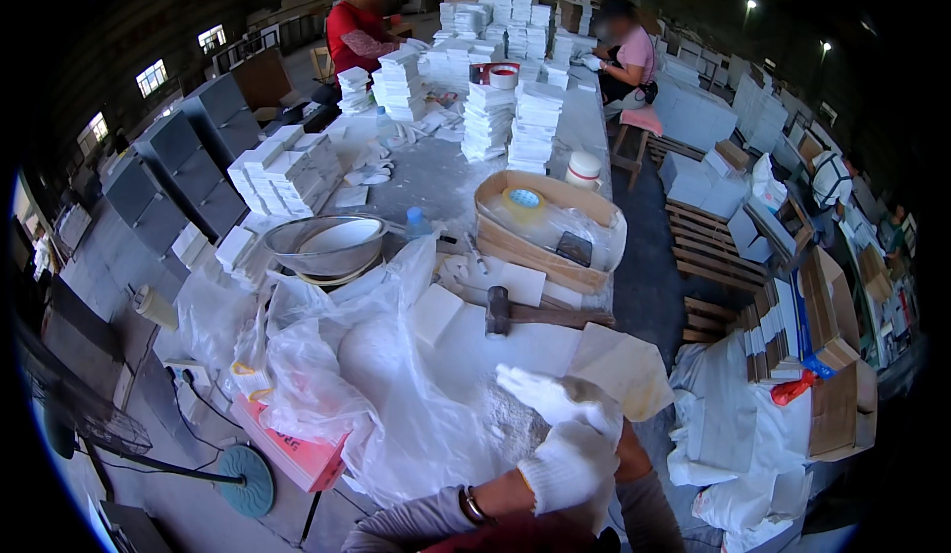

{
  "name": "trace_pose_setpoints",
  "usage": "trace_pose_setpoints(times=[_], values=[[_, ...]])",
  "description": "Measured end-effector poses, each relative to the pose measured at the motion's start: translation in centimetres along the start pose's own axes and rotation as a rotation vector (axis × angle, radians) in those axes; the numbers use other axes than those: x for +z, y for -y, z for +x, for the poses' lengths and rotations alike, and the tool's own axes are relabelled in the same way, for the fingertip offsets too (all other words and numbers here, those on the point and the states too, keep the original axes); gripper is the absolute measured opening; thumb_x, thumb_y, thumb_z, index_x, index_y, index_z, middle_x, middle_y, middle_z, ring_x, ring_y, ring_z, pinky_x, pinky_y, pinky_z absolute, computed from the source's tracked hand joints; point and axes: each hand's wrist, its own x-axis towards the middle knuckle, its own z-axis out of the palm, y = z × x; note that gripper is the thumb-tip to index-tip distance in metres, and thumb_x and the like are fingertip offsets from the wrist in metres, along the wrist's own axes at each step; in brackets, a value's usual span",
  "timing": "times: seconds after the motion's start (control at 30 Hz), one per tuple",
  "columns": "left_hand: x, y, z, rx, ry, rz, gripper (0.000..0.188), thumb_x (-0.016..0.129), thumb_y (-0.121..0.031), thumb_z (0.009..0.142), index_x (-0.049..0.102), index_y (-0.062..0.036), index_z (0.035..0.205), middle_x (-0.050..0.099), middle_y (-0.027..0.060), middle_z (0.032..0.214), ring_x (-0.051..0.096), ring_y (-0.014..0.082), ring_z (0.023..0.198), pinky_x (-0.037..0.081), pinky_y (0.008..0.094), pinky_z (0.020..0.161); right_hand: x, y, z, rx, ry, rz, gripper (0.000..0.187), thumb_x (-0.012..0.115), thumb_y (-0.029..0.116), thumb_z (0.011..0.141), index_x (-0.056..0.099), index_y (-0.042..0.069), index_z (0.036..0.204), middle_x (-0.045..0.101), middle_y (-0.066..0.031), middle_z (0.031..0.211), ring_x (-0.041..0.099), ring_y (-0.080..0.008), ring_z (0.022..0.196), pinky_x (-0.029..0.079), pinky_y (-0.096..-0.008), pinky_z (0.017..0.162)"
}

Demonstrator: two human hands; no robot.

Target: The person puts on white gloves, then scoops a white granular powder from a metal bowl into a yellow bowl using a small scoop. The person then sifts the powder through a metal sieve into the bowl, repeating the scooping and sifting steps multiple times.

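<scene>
Both my hands wear white knitted gloves and cross close together over the near edge of the dusty worktable (391,191). My right hand (557,394) points leftward with its fingers stretched out and nothing visible in them. Against it, near its wrist, lies my left hand (572,462); its fingers are hidden, so its grip cannot be made out. White powder (513,419) covers the surface beside the gloves. A hammer (497,311) with a wooden handle lies just beyond them. Near my right hand is a creamy, stained sheet (622,367).
Clear plastic sheeting (401,399) hangs over the left edge, above a pink box (297,449). Beyond stand a metal bowl (325,248), a cardboard tray (555,271) with tape, and stacked white tiles (488,122). Two people (359,38) work at the far end. Wooden pallets (708,241) lie right.
</scene>
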Motion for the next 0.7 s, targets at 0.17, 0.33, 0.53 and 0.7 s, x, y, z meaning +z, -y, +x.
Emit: trace_pose_setpoints(times=[0.17, 0.33, 0.53, 0.7], values=[[0.0, 0.4, 0.2, 0.100, -0.081, -0.059, 0.015, 0.061, -0.016, 0.080, 0.062, -0.0069, 0.068, 0.058, 0.0110, 0.066, 0.058, 0.0306, 0.057, 0.045, 0.0446, 0.052, 0.9, 3.0, 1.1, -0.106, -0.191, -0.022, 0.048, 0.063, 0.018, 0.093, 0.050, 0.000, 0.135, 0.059, -0.0114, 0.128, 0.059, -0.0201, 0.113, 0.046, -0.0329, 0.098], [-1.6, 1.1, 0.3, 0.182, 0.136, 0.056, 0.012, 0.064, -0.019, 0.085, 0.066, -0.0078, 0.091, 0.061, 0.0089, 0.082, 0.061, 0.0282, 0.071, 0.049, 0.0413, 0.060, 1.8, 2.6, 1.8, -0.183, -0.325, 0.753, 0.038, 0.062, 0.016, 0.092, 0.057, 0.000, 0.126, 0.062, -0.0137, 0.122, 0.062, -0.0220, 0.104, 0.049, -0.0335, 0.089], [-2.1, 1.6, -0.2, 0.216, 0.318, 0.133, 0.031, 0.058, -0.018, 0.090, 0.061, -0.0090, 0.119, 0.062, 0.0094, 0.101, 0.065, 0.0245, 0.088, 0.054, 0.0393, 0.078, 0.5, 0.7, 4.0, -0.510, -0.524, -0.671, 0.029, 0.066, 0.013, 0.085, 0.068, 0.007, 0.114, 0.064, -0.0127, 0.090, 0.063, -0.0306, 0.077, 0.049, -0.0388, 0.069], [-1.6, 1.5, -0.3, 0.187, 0.351, 0.220, 0.029, 0.055, -0.016, 0.091, 0.060, -0.0091, 0.119, 0.061, 0.0112, 0.107, 0.064, 0.0241, 0.095, 0.054, 0.0376, 0.080, 2.8, 7.3, 4.7, -0.510, -0.329, -0.933, 0.028, 0.068, 0.013, 0.083, 0.070, 0.006, 0.110, 0.064, -0.0122, 0.081, 0.062, -0.0315, 0.073, 0.050, -0.0367, 0.069]])
